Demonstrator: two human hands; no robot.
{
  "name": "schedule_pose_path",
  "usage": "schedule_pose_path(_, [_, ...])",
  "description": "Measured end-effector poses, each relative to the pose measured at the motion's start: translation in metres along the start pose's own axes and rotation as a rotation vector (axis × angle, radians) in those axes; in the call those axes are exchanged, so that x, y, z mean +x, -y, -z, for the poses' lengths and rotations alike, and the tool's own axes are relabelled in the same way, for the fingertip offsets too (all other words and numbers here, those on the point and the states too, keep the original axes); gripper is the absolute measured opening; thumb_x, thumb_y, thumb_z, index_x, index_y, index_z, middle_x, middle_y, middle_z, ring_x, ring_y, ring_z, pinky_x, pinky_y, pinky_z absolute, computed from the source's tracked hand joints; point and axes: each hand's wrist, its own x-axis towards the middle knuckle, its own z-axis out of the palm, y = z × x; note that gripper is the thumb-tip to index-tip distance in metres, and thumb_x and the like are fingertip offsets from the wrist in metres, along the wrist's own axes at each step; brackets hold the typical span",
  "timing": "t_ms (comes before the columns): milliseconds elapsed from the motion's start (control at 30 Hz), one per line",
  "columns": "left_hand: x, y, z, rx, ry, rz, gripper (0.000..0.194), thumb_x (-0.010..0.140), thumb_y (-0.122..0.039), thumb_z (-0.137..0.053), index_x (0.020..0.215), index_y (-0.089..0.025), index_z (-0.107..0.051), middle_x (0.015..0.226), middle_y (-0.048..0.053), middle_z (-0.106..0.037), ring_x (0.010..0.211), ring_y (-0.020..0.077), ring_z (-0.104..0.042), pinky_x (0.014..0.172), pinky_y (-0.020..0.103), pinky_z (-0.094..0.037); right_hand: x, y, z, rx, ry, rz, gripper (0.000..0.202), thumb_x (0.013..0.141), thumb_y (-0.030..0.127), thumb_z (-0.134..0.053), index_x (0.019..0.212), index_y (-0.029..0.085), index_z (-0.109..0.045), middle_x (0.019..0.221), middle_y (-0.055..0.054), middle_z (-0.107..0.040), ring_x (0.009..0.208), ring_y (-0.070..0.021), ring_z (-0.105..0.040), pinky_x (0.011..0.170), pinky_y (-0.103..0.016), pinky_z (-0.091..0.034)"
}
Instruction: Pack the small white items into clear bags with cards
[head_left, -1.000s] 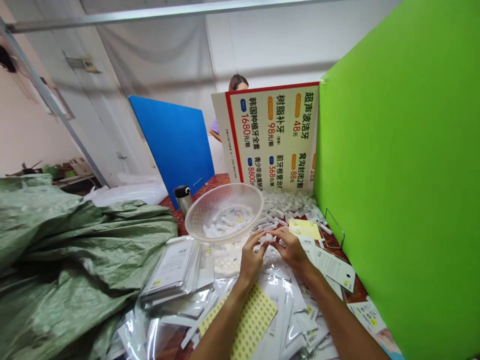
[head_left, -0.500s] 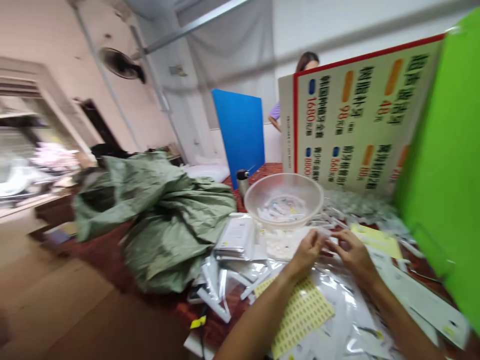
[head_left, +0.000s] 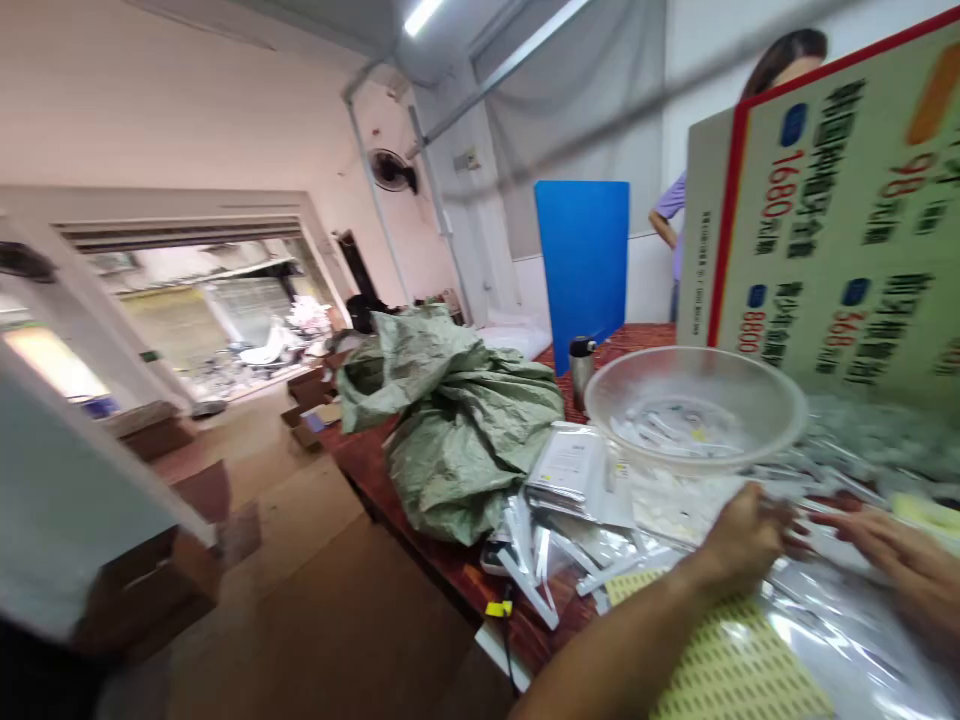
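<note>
My left hand (head_left: 750, 535) is curled, fingers bent in, just in front of a clear plastic bowl (head_left: 675, 450) with small white pieces in it. My right hand (head_left: 892, 545) lies a little to its right, fingers stretched toward the left hand. Both hands rest over a litter of clear plastic bags (head_left: 840, 610). Blur hides what, if anything, is pinched between the fingers. A yellow sticker sheet (head_left: 720, 670) lies under my left forearm.
A stack of packets (head_left: 570, 465), a crumpled green sack (head_left: 457, 420) and a steel flask (head_left: 581, 365) lie on the red table (head_left: 442, 555). A printed sign (head_left: 840, 230) and a blue board (head_left: 583, 260) stand behind; a person (head_left: 671, 205) is beyond. Cardboard boxes (head_left: 187, 560) sit on the floor at left.
My head has turned far to the left, so the green partition has left the view and the doorway and floor have come in. My hands stay together in front of the bowl.
</note>
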Motion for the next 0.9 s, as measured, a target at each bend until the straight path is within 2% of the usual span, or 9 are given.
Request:
schedule_pose_path(67, [-0.007,-0.008,-0.003,0.013,-0.012,-0.061,0.042,0.077,-0.049,-0.077,0.091,-0.019,-0.052,0.085,0.003,-0.06,0.067,0.0133,-0.061,0.067,0.029,-0.053,0.002,0.028,0.008,0.007,0.11,-0.099,0.046,0.088,0.061,-0.046,0.078,0.031,-0.08,0.09,-0.015,-0.075,0.09,-0.0367,-0.067,0.087,-0.055,-0.047])
schedule_pose_path(167, [-0.012,-0.016,-0.001,0.069,-0.013,-0.102,0.051,0.077,-0.062,-0.073,0.093,-0.019,-0.05,0.084,0.002,-0.06,0.069,0.0139,-0.062,0.063,0.026,-0.051,0.005,0.055,0.011,0.015,0.147,-0.203,0.048,0.087,0.064,-0.048,0.078,0.026,-0.077,0.087,-0.012,-0.073,0.09,-0.032,-0.063,0.091,-0.051,-0.047])
schedule_pose_path(267, [-0.009,-0.018,0.003,0.135,0.018,-0.12,0.057,0.079,-0.07,-0.067,0.096,-0.018,-0.051,0.084,0.002,-0.062,0.07,0.015,-0.065,0.069,0.03,-0.054,0.006,0.062,0.011,0.048,0.02,-0.301,0.041,0.076,0.063,-0.067,0.075,0.022,-0.075,0.083,-0.009,-0.067,0.089,-0.0286,-0.061,0.093,-0.047,-0.048])
schedule_pose_path(367, [-0.008,-0.017,0.005,0.189,0.029,-0.173,0.056,0.081,-0.07,-0.065,0.099,-0.018,-0.055,0.099,0.008,-0.066,0.081,0.0174,-0.067,0.077,0.034,-0.057,0.006,0.065,0.015,0.175,-0.121,-0.407,0.04,0.068,0.058,-0.078,0.082,0.021,-0.079,0.088,-0.008,-0.064,0.087,-0.0263,-0.061,0.085,-0.042,-0.053])
schedule_pose_path(500, [-0.012,-0.018,0.004,0.191,0.048,-0.211,0.053,0.085,-0.067,-0.063,0.104,-0.018,-0.057,0.112,0.013,-0.066,0.096,0.0215,-0.066,0.084,0.038,-0.059,0.007,0.081,0.021,0.452,-0.153,-0.513,0.041,0.067,0.052,-0.084,0.092,0.019,-0.081,0.103,-0.009,-0.07,0.071,-0.0181,-0.062,0.061,-0.032,-0.054])
schedule_pose_path(600, [-0.015,-0.021,0.003,0.169,0.068,-0.212,0.054,0.085,-0.066,-0.064,0.105,-0.017,-0.057,0.11,0.013,-0.066,0.105,0.0253,-0.065,0.087,0.042,-0.059,0.009,0.091,0.022,0.618,-0.178,-0.565,0.043,0.065,0.044,-0.088,0.098,0.018,-0.08,0.1,-0.008,-0.074,0.058,-0.0112,-0.056,0.054,-0.027,-0.051])
schedule_pose_path(667, [-0.016,-0.023,0.002,0.154,0.108,-0.206,0.054,0.084,-0.065,-0.067,0.105,-0.017,-0.058,0.11,0.014,-0.066,0.109,0.027,-0.064,0.09,0.043,-0.059,0.009,0.094,0.021,0.679,-0.179,-0.561,0.043,0.064,0.042,-0.089,0.098,0.018,-0.08,0.099,-0.007,-0.074,0.063,-0.0124,-0.059,0.057,-0.026,-0.052])
schedule_pose_path(800, [-0.016,-0.024,0.002,0.108,0.161,-0.22,0.052,0.084,-0.062,-0.069,0.109,-0.018,-0.058,0.116,0.012,-0.065,0.11,0.0262,-0.064,0.095,0.045,-0.057,0.009,0.094,0.017,0.671,-0.061,-0.496,0.041,0.065,0.044,-0.088,0.096,0.02,-0.08,0.101,-0.008,-0.076,0.087,-0.022,-0.068,0.075,-0.031,-0.056])
schedule_pose_path(900, [-0.014,-0.023,0.003,0.064,0.151,-0.205,0.052,0.08,-0.063,-0.073,0.104,-0.018,-0.06,0.115,0.01,-0.066,0.106,0.0256,-0.065,0.097,0.047,-0.056,0.008,0.095,0.013,0.61,-0.012,-0.453,0.044,0.065,0.047,-0.088,0.097,0.019,-0.077,0.099,-0.009,-0.076,0.09,-0.0251,-0.069,0.078,-0.036,-0.056])
